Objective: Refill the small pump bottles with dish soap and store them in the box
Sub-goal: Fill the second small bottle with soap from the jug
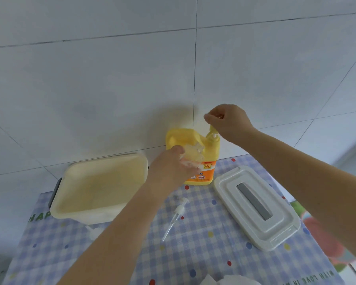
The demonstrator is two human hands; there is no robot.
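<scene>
I observe the left hand (pixel 173 167) wrapped around a small clear bottle (pixel 190 156), fingers closed on its body, holding it up in front of the large yellow dish soap jug (pixel 195 159). The small bottle's mouth sits just below and left of the jug's pump spout (pixel 212 131). The right hand (pixel 227 120) is above the jug, fingers curled and pinched together over the pump head; I cannot tell whether it presses or only touches it.

Below the left-hand grip and toward the camera, a detached small pump top (pixel 178 212) with its clear dip tube lies on the checked tablecloth (pixel 203 254), apart from both hands. To the left of that grip stands the open cream box (pixel 99 186), with the left forearm crossing over its near corner. To the right, under the right forearm, the white lid (pixel 255 208) with a grey strip lies flat on the cloth. The jug stands against the tiled wall (pixel 111 79).
</scene>
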